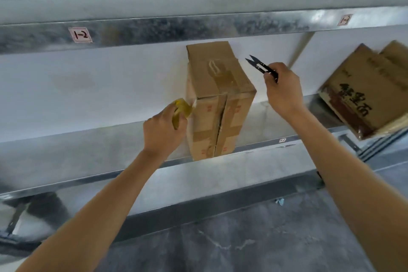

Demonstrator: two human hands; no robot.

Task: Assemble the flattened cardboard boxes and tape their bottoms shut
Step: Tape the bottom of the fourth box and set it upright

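Standing on the metal shelf (88, 157), the cardboard box (218, 99) shows its taped flaps toward us. Our left hand (163, 132) grips the yellow tape roll (182, 109) against the box's left edge; our right hand (282, 90) pinches black snips (261, 67), blades apart, just beside the box. Flattened boxes (366, 93) lean at the far right.

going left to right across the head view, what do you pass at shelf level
left hand gripping the tape roll -> upright cardboard box -> right hand holding the snips -> flattened boxes
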